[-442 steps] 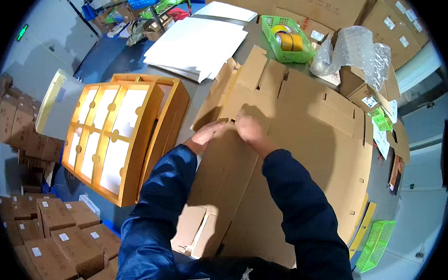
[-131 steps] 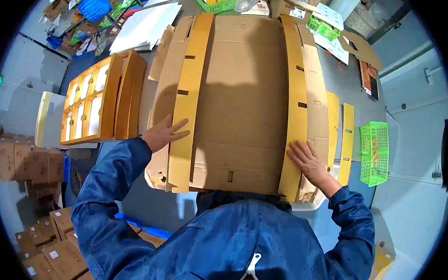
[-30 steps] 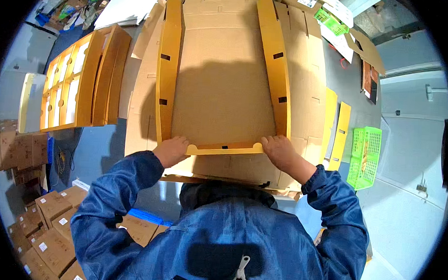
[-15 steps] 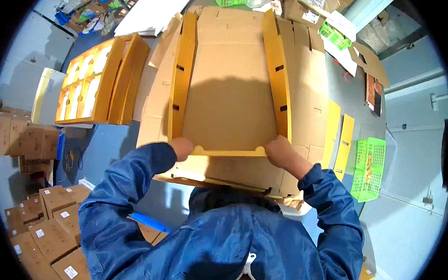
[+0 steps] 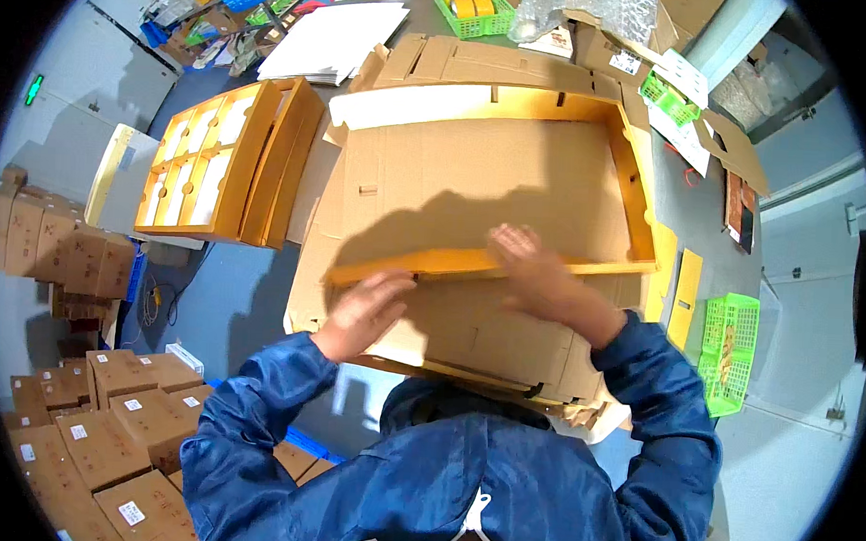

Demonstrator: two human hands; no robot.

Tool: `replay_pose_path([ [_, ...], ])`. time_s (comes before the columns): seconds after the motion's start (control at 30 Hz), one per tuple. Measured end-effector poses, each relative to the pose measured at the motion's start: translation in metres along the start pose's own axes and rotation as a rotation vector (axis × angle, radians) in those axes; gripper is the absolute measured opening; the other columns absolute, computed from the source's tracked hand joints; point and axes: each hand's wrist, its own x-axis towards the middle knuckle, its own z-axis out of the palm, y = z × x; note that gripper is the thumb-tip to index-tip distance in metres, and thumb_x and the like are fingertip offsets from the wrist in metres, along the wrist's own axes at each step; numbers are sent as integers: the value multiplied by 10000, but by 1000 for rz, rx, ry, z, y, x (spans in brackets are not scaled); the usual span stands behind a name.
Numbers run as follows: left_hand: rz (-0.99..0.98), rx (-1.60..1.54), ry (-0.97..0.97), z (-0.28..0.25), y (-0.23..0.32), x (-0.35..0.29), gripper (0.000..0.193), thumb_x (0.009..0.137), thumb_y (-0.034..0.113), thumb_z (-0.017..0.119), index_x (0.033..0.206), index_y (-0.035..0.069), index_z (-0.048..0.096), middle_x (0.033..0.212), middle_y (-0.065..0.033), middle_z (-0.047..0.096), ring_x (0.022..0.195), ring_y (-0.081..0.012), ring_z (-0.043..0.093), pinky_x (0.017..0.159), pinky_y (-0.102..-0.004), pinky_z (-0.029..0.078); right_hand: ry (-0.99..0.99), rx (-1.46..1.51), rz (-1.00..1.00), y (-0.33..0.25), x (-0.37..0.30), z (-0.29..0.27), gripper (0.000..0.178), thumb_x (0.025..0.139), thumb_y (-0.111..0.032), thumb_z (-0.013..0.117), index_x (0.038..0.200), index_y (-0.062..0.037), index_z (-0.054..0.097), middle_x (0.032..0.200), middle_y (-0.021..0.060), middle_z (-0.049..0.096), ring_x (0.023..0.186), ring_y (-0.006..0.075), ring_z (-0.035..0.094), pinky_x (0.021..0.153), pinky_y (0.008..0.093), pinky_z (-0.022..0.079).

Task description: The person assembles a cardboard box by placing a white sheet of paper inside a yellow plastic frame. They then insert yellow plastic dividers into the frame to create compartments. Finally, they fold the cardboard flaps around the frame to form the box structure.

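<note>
A yellow cardboard frame [image 5: 620, 148], three-sided with slots and notches in its strips, stands on a flattened brown cardboard sheet [image 5: 475, 167]. Its far strip [image 5: 458, 104], right end and near strip [image 5: 443, 263] join up, while the left side has no strip. My left hand [image 5: 363, 316] is open beside the left part of the near strip, fingers stretched toward it. Over the middle of that same strip reaches my right hand [image 5: 542, 279], open and slightly blurred, its fingertips past the strip's upper edge. Neither hand grips anything.
Yellow divided boxes with white compartments [image 5: 203, 158] stand at the left. Yellow slotted strips [image 5: 682, 298] and a green basket [image 5: 729, 355] lie right. White sheets [image 5: 331, 43] and a green basket with tape rolls [image 5: 475, 14] sit far back. Brown cartons [image 5: 151, 418] are stacked lower left.
The frame has turned a quarter round, its joined end going from near me to the right. Both hands have let go of its corners and now lie open along a long strip.
</note>
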Motion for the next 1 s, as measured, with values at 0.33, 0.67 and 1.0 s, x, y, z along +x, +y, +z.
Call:
replay_pose_path([
  [0.33,-64,714,-76,-96,-87,47,473,757,8,546,1224,75,524,1260,-137,518,1173,-323,480,985,-406,386,-165,-97,-246,-18,-54,75,58,708,-154,556,733,-135,605,845,56,571,978,235,528,958,428,349],
  [0.67,1008,1009,-712,10,-111,119,263,777,229,585,1003,99,617,1256,-69,507,1244,-215,416,1078,-420,261,-295,-323,-182,-1,-155,48,130,770,-180,528,803,-143,649,846,-2,595,973,184,544,1030,403,286],
  [1.0,454,659,-1126,26,-65,126,191,810,177,551,936,64,638,850,-148,651,804,-340,644,712,-428,520,-557,-136,-24,-38,-151,69,130,773,-197,567,756,-129,676,756,18,665,765,222,638,675,359,463],
])
